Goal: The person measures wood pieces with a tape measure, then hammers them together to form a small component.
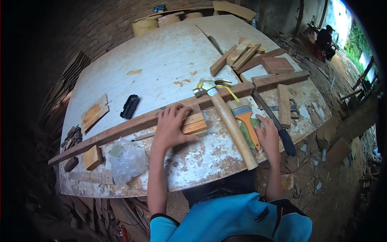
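Note:
My left hand (171, 127) lies around a small wooden block (194, 123), its thumb along the near side and its fingers across the far side. A thin pencil-like tool (144, 136) sticks out to the left from under that hand. My right hand (268, 135) rests with parted fingers beside an orange-handled paintbrush (247, 124) and a green sheet (246, 135); I see nothing held in it. Between the hands lies a claw hammer (227, 121) with its head across a long wooden bar (133, 126). A black-handled saw or blade (285, 141) sits right of my right hand.
The worn white table (117, 88) carries wood offcuts (238, 56), scissors (295, 109), a wood strip (284, 105), a black case (130, 106), a plastic bag (127, 161) and a wooden block (93, 157). Scrap covers the floor. Another person (324, 42) sits at the far right.

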Motion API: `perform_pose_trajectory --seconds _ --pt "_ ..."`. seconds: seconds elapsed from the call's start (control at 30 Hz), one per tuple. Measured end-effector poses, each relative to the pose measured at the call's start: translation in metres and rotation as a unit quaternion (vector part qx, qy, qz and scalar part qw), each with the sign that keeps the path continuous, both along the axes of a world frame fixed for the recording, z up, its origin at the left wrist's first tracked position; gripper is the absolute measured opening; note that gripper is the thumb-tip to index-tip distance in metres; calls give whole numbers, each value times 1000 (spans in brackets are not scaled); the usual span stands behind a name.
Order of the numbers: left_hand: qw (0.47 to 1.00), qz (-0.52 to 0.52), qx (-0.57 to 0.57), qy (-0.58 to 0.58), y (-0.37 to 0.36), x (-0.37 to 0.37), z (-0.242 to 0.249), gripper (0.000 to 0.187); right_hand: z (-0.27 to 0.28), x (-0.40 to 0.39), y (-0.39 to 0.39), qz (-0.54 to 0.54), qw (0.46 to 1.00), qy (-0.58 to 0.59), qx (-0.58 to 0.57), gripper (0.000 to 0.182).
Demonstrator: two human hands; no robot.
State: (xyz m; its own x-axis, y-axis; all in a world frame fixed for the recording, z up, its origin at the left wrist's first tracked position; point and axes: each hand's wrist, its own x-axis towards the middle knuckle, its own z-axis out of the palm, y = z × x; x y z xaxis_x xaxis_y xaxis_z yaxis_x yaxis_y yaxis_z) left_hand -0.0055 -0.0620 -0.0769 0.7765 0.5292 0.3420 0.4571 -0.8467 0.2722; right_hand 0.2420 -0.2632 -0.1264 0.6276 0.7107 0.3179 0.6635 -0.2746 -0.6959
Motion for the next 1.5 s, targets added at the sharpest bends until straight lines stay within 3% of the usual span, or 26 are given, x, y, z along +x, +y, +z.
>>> perform_pose_trajectory --seconds 0.03,0.13,0.27,0.43,0.5,0.6,0.67,0.77,0.8,0.83,0.9,1.0,1.03,1.07,1.13,1.17,1.27,1.3,1.4,1.43,1.5 --pt "1000 9 -10 20 -1 0 0 89 -7 3 6 3 997 -68 -21 33" --pt "999 27 -25 15 -7 3 0 87 2 2 12 18 1000 20 -4 31" --pt "998 30 -57 -24 -7 4 4 90 18 -4 9 -14 990 70 122 22" --pt "932 -23 -261 -249 9 -1 0 103 44 -5 -2 -44 937 -60 341 12" --pt "840 -101 -384 -371 11 -1 -3 104 56 -13 2 -22 900 -53 432 11" --pt "667 -175 -525 -499 13 3 -15 102 67 -27 26 184 857 93 473 11" --pt "497 -228 -641 -538 2 6 -11 96 82 -43 55 253 838 206 438 18" --pt "414 -207 -661 -591 -3 13 -14 90 99 -62 98 305 903 65 295 44" --pt "438 -203 -650 -587 -2 14 -16 89 105 -70 112 320 911 3 258 53" --pt "460 -198 -639 -584 -1 15 -20 87 105 -81 131 339 890 -81 295 60" --pt "490 -170 -622 -587 6 15 -32 82 88 -97 158 373 886 -90 260 69" --pt "653 -113 -476 -578 2 9 -17 80 60 -100 182 350 894 -107 259 75" --pt "679 -110 -447 -572 -2 6 -7 80 56 -99 190 338 895 -111 269 77" --pt "727 -94 -406 -546 5 5 -17 89 54 -99 199 360 897 1 257 78" --pt "767 -86 -330 -544 -7 9 -9 90 49 -97 209 380 870 228 216 80" --pt "815 -77 -251 -517 -2 12 -19 89 47 -94 209 398 856 293 150 77" --pt "852 -29 -167 -496 4 11 -35 87 65 -103 186 515 786 293 175 77" --pt "816 -44 -212 -536 4 13 -34 86 74 -108 178 572 756 234 215 77" --pt "853 -28 -147 -500 21 5 -44 86 71 -106 185 571 789 10 226 79" --pt "844 -9 -183 -505 16 5 -44 85 60 -104 195 546 807 144 176 79" --pt "864 -3 -118 -489 12 6 -40 79 51 -102 196 515 825 198 125 76"
